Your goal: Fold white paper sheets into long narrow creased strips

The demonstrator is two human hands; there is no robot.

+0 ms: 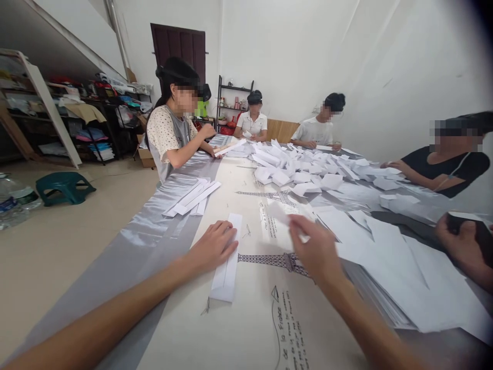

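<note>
- White walls rise at the back of the room, with a dark door (179,59) at the upper left of center and a cluttered shelf (88,123) at the upper left of the frame.
- A green stool (64,186) stands on the floor at the left, near clear plastic bottles (17,201) at the left edge.
- Down the middle runs a long table with a cream cover (185,318), printed with towers and handwriting-like text; a shiny grey cloth (127,257) shows along its left side.
- The left hand (217,244), at the center, lies palm down, fingers extended and close together, on a folded white strip (225,280), which rests lengthwise on the cream cover.
- The right hand (314,246), right of center, pinches a white paper piece (280,213) between thumb and finger; that piece is blurred, so its shape is hard to tell.
- Left of center, a small pile of strips (194,198) overlaps on the grey cloth.
- A heap of folded papers (308,167) spreads across the upper right of the table.
- A stack of sheets (400,272) fills the lower right.
- Four people sit around the far part; another person's hand (464,244) grips a dark object (472,228) at the right edge.
</note>
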